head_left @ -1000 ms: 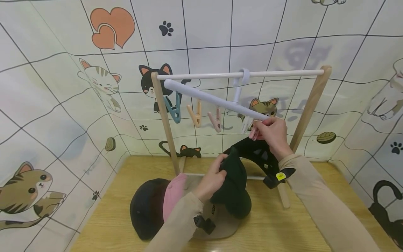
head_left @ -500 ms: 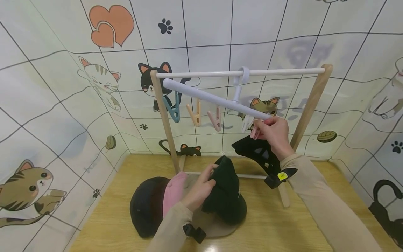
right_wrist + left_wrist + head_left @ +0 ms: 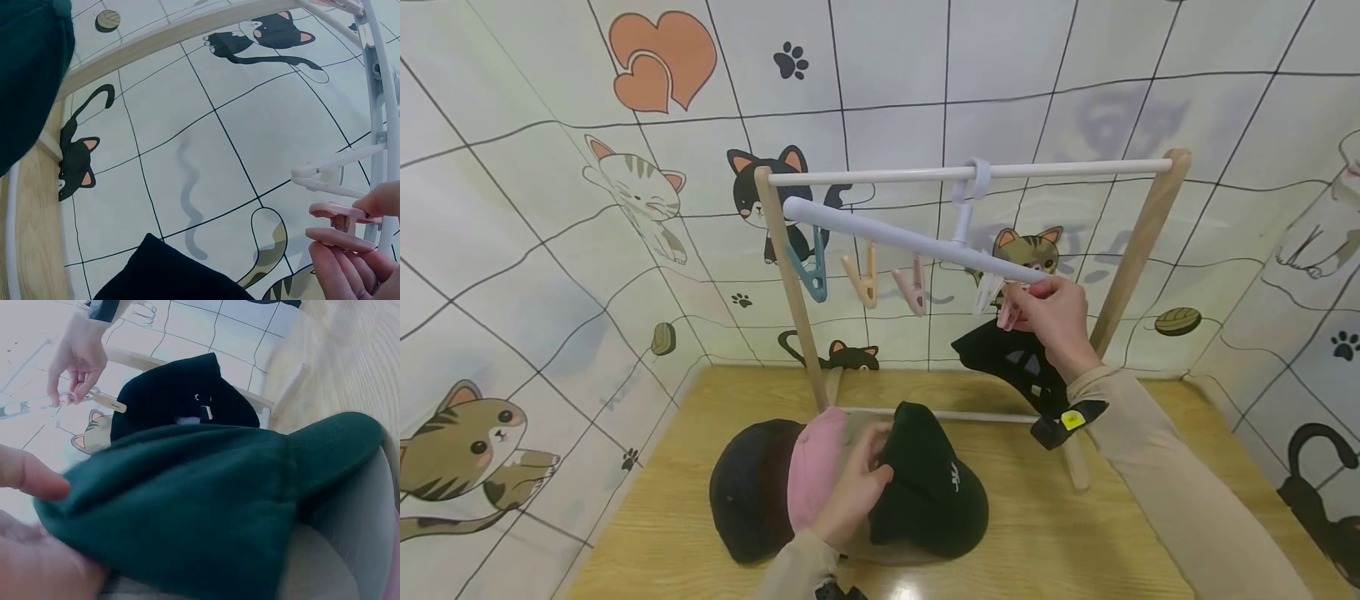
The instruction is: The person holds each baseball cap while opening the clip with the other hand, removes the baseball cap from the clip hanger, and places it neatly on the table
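My left hand (image 3: 867,471) grips a dark green cap (image 3: 932,492) low over a pile of caps on the wooden table (image 3: 1075,533). The left wrist view shows the same cap (image 3: 187,506) across my palm, thumb on its edge. My right hand (image 3: 1021,302) pinches a pink clip (image 3: 1007,317) under the white hanger bar (image 3: 910,242). A black cap (image 3: 1011,362) hangs just below that clip. In the right wrist view my fingertips (image 3: 334,265) squeeze the pink clip (image 3: 340,222), with the black cap (image 3: 175,275) beneath.
A small rack of wooden posts (image 3: 786,292) and a white rod (image 3: 1060,168) carries the hanger, with blue (image 3: 811,271), orange (image 3: 865,282), pink (image 3: 913,290) and white (image 3: 985,292) clips. A black cap (image 3: 748,492) and pink cap (image 3: 812,467) lie in the pile.
My left hand has brought the dark green cap down from near the black cap to the pile. The right hand has stayed at the pink clip.
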`<state>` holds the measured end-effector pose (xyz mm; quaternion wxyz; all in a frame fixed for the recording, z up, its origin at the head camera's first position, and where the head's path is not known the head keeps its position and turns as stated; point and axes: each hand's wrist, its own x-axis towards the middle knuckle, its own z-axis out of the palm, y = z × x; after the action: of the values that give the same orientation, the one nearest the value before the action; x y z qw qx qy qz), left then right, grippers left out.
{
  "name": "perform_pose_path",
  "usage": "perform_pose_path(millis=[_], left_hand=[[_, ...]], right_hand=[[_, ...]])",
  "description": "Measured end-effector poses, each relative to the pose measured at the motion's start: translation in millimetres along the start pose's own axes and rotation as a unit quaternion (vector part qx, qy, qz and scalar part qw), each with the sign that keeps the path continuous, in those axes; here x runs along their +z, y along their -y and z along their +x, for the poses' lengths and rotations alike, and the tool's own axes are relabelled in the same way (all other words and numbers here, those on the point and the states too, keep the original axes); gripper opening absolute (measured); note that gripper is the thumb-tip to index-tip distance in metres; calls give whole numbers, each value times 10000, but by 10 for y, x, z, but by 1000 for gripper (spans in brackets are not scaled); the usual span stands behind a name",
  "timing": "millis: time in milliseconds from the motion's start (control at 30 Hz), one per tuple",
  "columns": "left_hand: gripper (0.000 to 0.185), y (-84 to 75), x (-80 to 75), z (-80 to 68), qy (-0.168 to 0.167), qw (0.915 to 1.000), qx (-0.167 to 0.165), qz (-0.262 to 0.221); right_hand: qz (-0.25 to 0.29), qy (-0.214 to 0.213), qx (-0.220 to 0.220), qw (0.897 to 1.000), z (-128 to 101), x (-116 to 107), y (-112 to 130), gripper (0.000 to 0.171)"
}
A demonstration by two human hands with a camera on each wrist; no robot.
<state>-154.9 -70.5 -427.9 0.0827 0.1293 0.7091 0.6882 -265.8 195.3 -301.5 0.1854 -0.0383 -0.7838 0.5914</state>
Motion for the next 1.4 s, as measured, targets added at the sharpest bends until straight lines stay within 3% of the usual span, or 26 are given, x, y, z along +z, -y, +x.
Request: perform_pose_path(millis=[167, 267, 467, 733, 833, 1000, 1100, 1167, 1233, 1400], left_hand=[[36, 30, 3, -17, -426, 9991, -37, 67], [40, 66, -3, -14, -638, 9954, 245, 669], [41, 116, -18, -19, -1089, 9704, 744, 2023], [41, 78, -37, -16, -1286, 9451, 1242, 2737], [42, 27, -75, -21, -1417, 9334, 1284, 3038], [41, -67, -222, -24, -1664, 9272, 1146, 3155], [39, -120, -315, -21, -1841, 9190, 1089, 3311], [37, -152, -353, -20, -1879, 9174, 1078, 3338], [37, -183, -371, -17, -1836, 9210, 1071, 3264], [38, -231, -377, 15, -1590, 9428, 932, 2776]], right_hand=[[-136, -61, 142, 9998, -12, -27, -38, 37], [-249, -32, 205, 9995, -28, -32, -69, 41], [-578, 62, -43, 9983, -59, -7, -99, 45], [-978, -13, -481, 9940, -81, 9, -165, 50], [-1126, -66, -568, 9920, -92, -22, -206, 54], [-1459, -158, -718, 9866, -47, -149, -270, 56], [-1537, 47, -924, 9838, 23, -210, -322, 60], [-1591, 294, -1113, 9805, 74, -216, -370, 63], [-1650, 467, -1389, 9753, 120, -184, -432, 61], [-1609, 300, -1888, 9683, 189, -50, -603, 49]])
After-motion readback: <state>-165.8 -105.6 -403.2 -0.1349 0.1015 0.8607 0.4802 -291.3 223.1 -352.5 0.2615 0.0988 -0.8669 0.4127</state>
